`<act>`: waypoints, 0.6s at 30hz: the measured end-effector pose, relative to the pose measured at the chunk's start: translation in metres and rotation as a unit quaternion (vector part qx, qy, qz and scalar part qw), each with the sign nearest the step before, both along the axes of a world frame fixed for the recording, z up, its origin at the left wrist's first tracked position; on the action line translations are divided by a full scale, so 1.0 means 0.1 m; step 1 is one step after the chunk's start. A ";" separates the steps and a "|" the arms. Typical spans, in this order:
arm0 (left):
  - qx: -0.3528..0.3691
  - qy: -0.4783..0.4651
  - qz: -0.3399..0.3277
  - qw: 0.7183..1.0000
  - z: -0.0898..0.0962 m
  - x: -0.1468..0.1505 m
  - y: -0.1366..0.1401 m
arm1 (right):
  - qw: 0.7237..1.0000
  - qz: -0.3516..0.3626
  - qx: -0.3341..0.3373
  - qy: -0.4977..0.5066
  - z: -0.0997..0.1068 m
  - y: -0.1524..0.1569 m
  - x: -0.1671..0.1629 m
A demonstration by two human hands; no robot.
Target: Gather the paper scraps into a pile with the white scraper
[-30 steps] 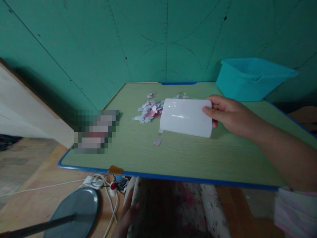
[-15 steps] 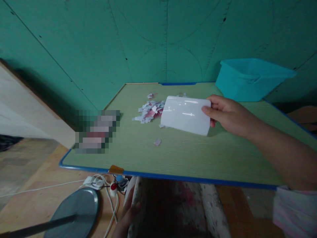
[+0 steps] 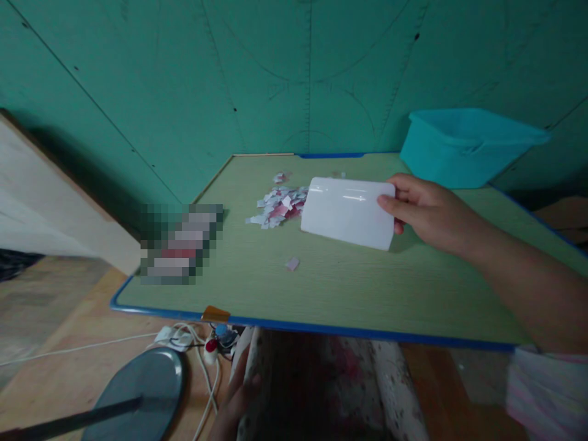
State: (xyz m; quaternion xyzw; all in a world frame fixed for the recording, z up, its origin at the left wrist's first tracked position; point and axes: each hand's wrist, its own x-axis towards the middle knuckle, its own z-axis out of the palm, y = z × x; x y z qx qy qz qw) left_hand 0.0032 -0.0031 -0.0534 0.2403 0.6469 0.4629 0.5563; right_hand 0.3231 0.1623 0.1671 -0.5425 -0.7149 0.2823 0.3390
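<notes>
right hand (image 3: 425,211) reaches forward, grasping the white card (image 3: 348,212) edge-down beside the paper scraps (image 3: 277,207).

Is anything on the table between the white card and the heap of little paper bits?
Nothing visible. The right hand holds the white card, whose left edge already meets the paper bits. One stray scrap lies nearer, off to the side.

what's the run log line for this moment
right hand: holds white card by its right edge, beside paper scraps | left hand: below table, resting on lap | teal bin: far right corner
</notes>
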 end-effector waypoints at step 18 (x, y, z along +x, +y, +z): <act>0.008 0.024 0.008 1.000 -0.14 -0.02 -0.03 | 0.996 -0.007 -0.023 -0.088 0.01 0.03 0.02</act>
